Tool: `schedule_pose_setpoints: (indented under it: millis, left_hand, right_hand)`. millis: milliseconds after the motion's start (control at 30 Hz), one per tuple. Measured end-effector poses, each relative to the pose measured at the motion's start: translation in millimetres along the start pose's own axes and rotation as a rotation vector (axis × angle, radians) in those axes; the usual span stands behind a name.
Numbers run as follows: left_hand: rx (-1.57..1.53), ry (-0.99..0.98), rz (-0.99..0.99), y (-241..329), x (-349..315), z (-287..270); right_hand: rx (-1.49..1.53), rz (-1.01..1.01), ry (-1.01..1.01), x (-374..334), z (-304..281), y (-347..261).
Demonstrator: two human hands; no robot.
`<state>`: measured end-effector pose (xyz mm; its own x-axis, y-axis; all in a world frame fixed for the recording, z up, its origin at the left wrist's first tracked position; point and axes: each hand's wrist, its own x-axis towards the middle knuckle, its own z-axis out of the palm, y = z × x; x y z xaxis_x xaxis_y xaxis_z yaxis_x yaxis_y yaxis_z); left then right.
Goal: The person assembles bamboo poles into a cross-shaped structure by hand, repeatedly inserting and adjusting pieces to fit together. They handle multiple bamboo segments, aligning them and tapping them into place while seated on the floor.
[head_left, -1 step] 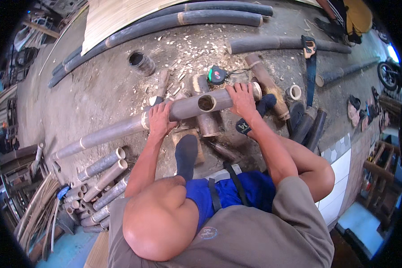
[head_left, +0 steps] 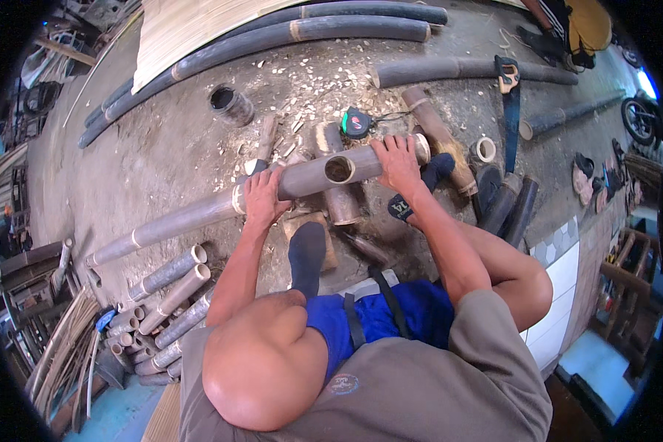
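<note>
A long bamboo pole [head_left: 188, 219] lies slantwise across in front of me, with a round hole [head_left: 339, 169] cut in its upper side. My left hand [head_left: 264, 197] is wrapped over the pole left of the hole, by a pale node ring. To the right of the hole, my right hand [head_left: 399, 163] grips the same pole close to its cut end. Beneath the pole, a shorter bamboo piece [head_left: 344, 205] runs crosswise. A wooden block [head_left: 324, 252] is beside my socked left foot [head_left: 307, 254]. Just beyond the pole sits a black and green tape measure [head_left: 356, 123].
A handsaw [head_left: 510, 110] leans over a dark bamboo pole [head_left: 449, 71] at right. Dark poles [head_left: 324, 29] and a jar [head_left: 232, 105] lie farther off among wood chips. Cut tubes [head_left: 173, 298] are stacked at left. At the far right, part of another person [head_left: 586, 29] shows.
</note>
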<state>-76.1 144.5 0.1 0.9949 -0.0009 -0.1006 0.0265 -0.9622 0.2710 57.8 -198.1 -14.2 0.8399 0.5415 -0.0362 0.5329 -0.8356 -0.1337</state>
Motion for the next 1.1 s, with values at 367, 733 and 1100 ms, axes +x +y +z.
schedule_pose_setpoints:
  millis: [367, 733, 1100]
  left_hand:
    - [0.032, 0.031, -0.040, 3.9, -0.8, 1.4]
    - [0.010, 0.036, -0.075, 10.4, -1.6, 1.4]
    - [0.009, 0.075, -0.175, 12.9, -16.3, 16.1]
  right_hand:
    - [0.010, 0.045, -0.078, 2.5, -7.0, -6.6]
    - [0.044, 0.070, -0.127, 2.6, -14.4, -6.1]
    - [-0.024, 0.074, -0.127, 7.4, -10.4, -10.1]
